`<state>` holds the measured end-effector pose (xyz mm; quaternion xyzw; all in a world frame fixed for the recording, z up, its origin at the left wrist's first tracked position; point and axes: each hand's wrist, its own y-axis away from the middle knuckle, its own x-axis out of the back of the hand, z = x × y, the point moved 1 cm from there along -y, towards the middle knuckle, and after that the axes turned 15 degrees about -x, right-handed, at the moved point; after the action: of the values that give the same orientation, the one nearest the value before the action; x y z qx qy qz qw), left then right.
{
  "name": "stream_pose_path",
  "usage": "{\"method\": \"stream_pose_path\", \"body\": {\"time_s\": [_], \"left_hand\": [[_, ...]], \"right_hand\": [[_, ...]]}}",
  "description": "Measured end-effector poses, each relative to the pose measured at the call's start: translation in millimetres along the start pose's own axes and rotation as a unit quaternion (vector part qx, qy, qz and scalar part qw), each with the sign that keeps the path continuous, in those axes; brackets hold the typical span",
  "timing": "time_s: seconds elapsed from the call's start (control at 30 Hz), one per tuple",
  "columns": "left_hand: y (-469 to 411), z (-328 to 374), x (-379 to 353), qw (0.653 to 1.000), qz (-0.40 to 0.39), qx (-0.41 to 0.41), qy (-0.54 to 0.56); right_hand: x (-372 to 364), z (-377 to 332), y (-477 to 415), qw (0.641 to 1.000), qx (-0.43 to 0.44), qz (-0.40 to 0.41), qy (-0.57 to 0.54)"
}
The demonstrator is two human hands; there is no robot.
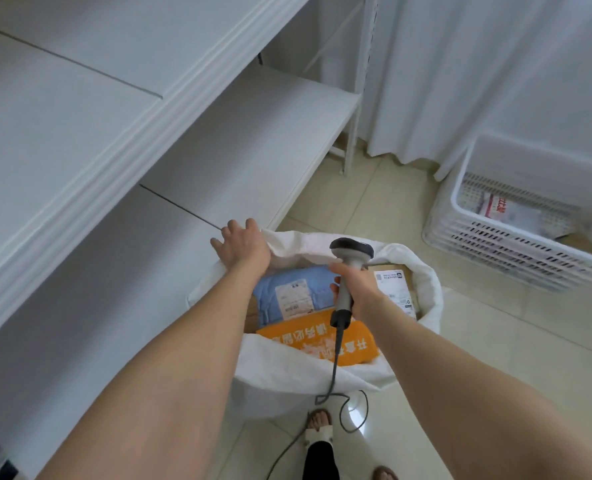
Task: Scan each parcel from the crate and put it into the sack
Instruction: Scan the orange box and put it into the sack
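At lower centre of the frame the white sack (426, 285) stands open, with a blue parcel (287, 296), an orange parcel (318, 337) and a labelled box (393, 289) inside. The left hand (242, 242) curls its fingers over the sack's far rim, gripping it. The right hand (358, 289) is wrapped round the handle of the scanner (351, 252) above the sack. At the right edge, the white crate (516, 251) holds a pale parcel (509, 211).

The setting was an indoor parcel-sorting room. Indicators were white shelving (253, 140), a tiled floor (495, 341), a white curtain (443, 81), a perforated crate (495, 244) of parcels (502, 209), a sack (287, 372) holding labelled parcels (287, 296) and a corded scanner (351, 258).
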<state>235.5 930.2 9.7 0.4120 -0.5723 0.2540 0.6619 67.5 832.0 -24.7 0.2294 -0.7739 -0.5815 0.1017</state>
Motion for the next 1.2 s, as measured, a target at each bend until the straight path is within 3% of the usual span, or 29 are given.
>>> {"method": "stream_pose_path", "body": {"time_s": [0.13,0.27,0.53,0.77,0.93,1.03,1.1,1.2], "left_hand": [[5,41,-1,0.998,-0.041,-0.041,0.004],[12,102,-3,0.989,-0.101,-0.067,0.084],[-14,193,-43,0.974,-0.172,-0.118,0.091],[-75,215,-106,0.961,-0.239,-0.13,0.044],[-88,221,-129,0.922,-0.342,-0.182,0.001],[-95,223,-125,0.939,-0.285,-0.183,0.059],[-98,226,-108,0.955,-0.186,-0.175,0.148],[-94,231,-79,0.951,-0.074,-0.174,0.246]], "right_hand": [[28,-18,9,0.996,0.046,0.061,0.041],[80,-41,15,0.987,0.073,0.133,0.056],[178,-82,-19,0.982,0.013,0.178,0.064],[192,-77,-96,0.981,-0.025,0.156,0.11],[178,-67,-124,0.991,-0.076,0.048,0.099],[168,-64,-126,0.99,-0.091,-0.011,0.107],[162,-65,-122,0.992,-0.084,-0.05,0.084],[150,-79,-103,0.989,-0.076,-0.086,0.098]]}}
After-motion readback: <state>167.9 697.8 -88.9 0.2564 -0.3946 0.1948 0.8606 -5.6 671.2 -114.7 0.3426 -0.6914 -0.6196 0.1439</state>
